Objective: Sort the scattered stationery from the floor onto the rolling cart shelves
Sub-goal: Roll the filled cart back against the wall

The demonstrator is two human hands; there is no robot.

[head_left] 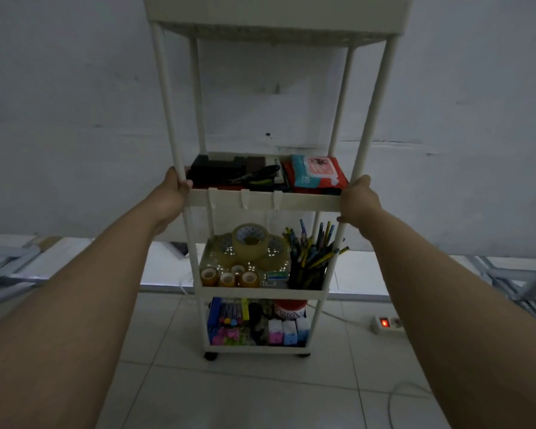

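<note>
The rolling cart (pixel 262 201) is gripped at its front posts by the left hand (pixel 171 193) and right hand (pixel 358 198), fingers curled around them. A power strip (pixel 387 325) is seen on the floor beside it. "80" is read on the wipes pack (pixel 316 171).

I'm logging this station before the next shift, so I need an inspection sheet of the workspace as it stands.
Surface: white tiled floor, no loose stationery seen.
Job's things: rolling cart loaded; tape rolls and pen cup on one shelf, markers on the bottom shelf.
Clutter: wet wipes pack and dark items on the shelf between the hands.
Grips: left hand holds the near left post; right hand holds the near right post.
Cables: power strip, switch lit red, its cord loose across the tiles.
Surroundings: plain white wall, dim light.
</note>
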